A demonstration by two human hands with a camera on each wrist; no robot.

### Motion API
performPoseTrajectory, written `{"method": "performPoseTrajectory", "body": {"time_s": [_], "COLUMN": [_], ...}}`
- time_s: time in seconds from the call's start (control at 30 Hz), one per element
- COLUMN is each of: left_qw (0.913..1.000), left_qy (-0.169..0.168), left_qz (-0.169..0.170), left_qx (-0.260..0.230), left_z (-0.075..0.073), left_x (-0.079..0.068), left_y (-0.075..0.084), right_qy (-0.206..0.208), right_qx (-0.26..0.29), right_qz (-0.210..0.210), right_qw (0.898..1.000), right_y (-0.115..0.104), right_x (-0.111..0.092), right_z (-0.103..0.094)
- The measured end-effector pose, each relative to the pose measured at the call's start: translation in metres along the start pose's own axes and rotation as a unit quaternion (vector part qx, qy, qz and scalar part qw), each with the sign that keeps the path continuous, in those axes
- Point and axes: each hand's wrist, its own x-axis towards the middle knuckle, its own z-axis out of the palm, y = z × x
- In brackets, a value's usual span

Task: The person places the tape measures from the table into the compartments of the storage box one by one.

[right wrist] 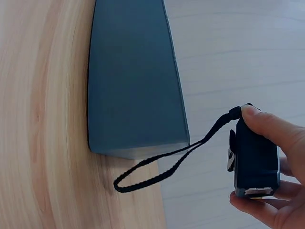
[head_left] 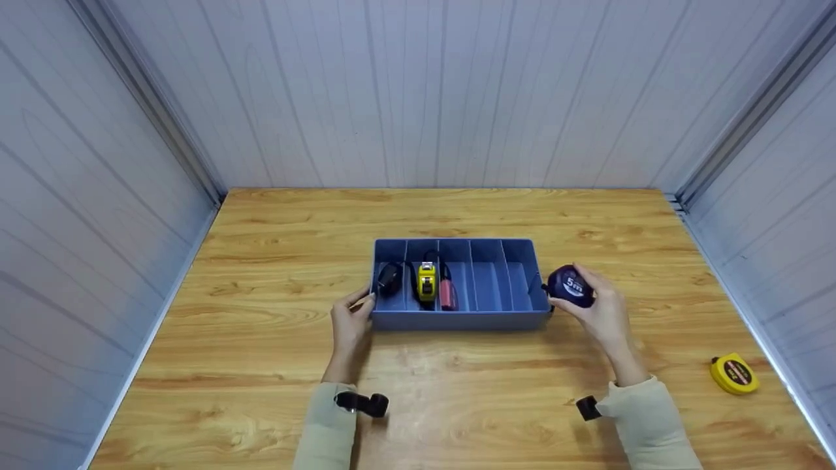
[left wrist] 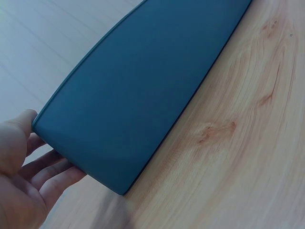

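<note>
A blue divided box [head_left: 460, 321] lies lengthwise on the table. My left hand [head_left: 349, 326] holds its left end, thumb at the rim and fingers against the outer end wall. Beside the right end, my right hand [head_left: 607, 316] grips a dark tape measure [head_left: 565, 284] marked 5m between thumb and fingers. Its black wrist strap [right wrist: 217, 126] hangs in a loop in front of the box's end in the right wrist view. From the left, the compartments hold a black object [head_left: 390, 279], a yellow and black tape measure [head_left: 426, 284] and a red object [head_left: 447, 295] with a dark strap.
Another yellow tape measure [head_left: 735, 374] lies on the wooden table [head_left: 287, 261] near its right edge. Pale panel walls [head_left: 418, 98] rise at the back and both sides. Black wrist cameras sit on both sleeves.
</note>
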Motion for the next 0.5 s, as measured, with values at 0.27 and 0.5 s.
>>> {"method": "performPoseTrajectory", "body": {"time_s": [0.27,0.5], "left_qw": [0.9998,0.9999], "left_qy": [0.001,-0.003], "left_qz": [-0.016,-0.008], "left_qx": [-0.013,-0.010], "left_z": [0.000,-0.001], "left_x": [0.000,0.000], "left_y": [0.000,0.000], "right_qy": [0.011,0.014], "right_qx": [0.011,0.015], "right_qz": [-0.015,-0.011], "right_qw": [1.000,1.000], "right_y": [-0.004,-0.009], "right_x": [0.005,0.009], "right_z": [0.008,0.014]}}
